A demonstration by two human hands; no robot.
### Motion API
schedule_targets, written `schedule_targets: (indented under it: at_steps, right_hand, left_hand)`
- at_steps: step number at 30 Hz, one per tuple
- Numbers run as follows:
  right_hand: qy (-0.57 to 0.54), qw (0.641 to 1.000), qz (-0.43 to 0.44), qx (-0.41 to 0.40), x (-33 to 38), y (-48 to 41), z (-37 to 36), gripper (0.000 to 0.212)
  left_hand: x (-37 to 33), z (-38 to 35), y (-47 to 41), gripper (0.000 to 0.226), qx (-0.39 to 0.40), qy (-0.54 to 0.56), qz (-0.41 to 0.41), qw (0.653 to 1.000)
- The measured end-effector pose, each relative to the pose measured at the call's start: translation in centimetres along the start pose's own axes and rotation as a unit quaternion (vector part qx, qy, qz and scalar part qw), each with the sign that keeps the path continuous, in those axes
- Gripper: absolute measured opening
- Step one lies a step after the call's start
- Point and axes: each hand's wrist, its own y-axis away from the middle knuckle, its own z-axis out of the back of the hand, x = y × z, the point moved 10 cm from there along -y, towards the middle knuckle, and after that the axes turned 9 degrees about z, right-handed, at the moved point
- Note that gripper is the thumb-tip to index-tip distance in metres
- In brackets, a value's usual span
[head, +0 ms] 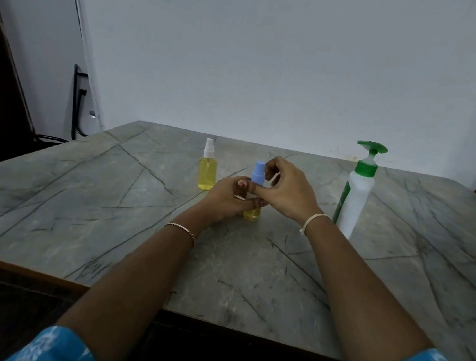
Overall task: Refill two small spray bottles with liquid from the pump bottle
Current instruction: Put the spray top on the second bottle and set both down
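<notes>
Spray bottles, 2 of them, stand upright on the grey veined tabletop (82, 193), both holding yellow liquid. One with a white spray top (208, 168) stands free toward 12 o'clock from the hands, just beyond the left knuckles. The other, with a blue cap (258, 174), sits at the middle of the scene between both hands.

Left hand (229, 198) wraps around the body of the blue-capped bottle, its grip clenched on it so that only the yellow base and the cap show. Right hand (284, 189) comes in from 3 o'clock, fingers curled beside the blue cap and thumb against the bottle's neck; whether its grip actually pinches the cap cannot be told.

Pump bottle (357, 193), white with a green pump head, stands upright at 3 o'clock of the right hand, just behind the right wrist.
</notes>
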Motion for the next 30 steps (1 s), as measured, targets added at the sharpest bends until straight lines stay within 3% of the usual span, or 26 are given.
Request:
schedule_targets:
  at_steps: [3, 6, 13, 19, 25, 30]
  right_hand:
    - [-0.138, 0.99, -0.027, 0.016, 0.1, 0.0, -0.4, 0.042]
    - [-0.277, 0.959, -0.051, 0.034, 0.5, 0.0, -0.7, 0.024]
    - [-0.278, 0.954, -0.101, -0.05, -1.5, 0.2, 1.1, 0.023]
    - [-0.3, 0.947, -0.111, 0.04, -0.9, 0.3, -1.0, 0.026]
    - [-0.29, 0.949, -0.118, -0.047, -1.8, 0.2, 0.9, 0.02]
    - [-0.307, 0.943, -0.12, 0.054, -1.3, 0.3, -1.2, 0.023]
  left_hand:
    - [0.0, -0.1, 0.1, 0.046, 0.009, 0.016, 0.013, 1.0]
    - [0.0, -0.2, 0.1, 0.056, 0.015, 0.016, 0.017, 1.0]
    - [0.8, -0.2, -0.1, 0.076, 0.025, 0.02, 0.047, 0.998]
    - [0.9, -0.3, -0.2, 0.076, 0.026, 0.019, 0.053, 0.998]
    - [1.1, -0.2, -0.3, 0.079, 0.029, 0.034, 0.058, 0.997]
    - [1.1, -0.3, -0.3, 0.074, 0.033, 0.032, 0.055, 0.997]
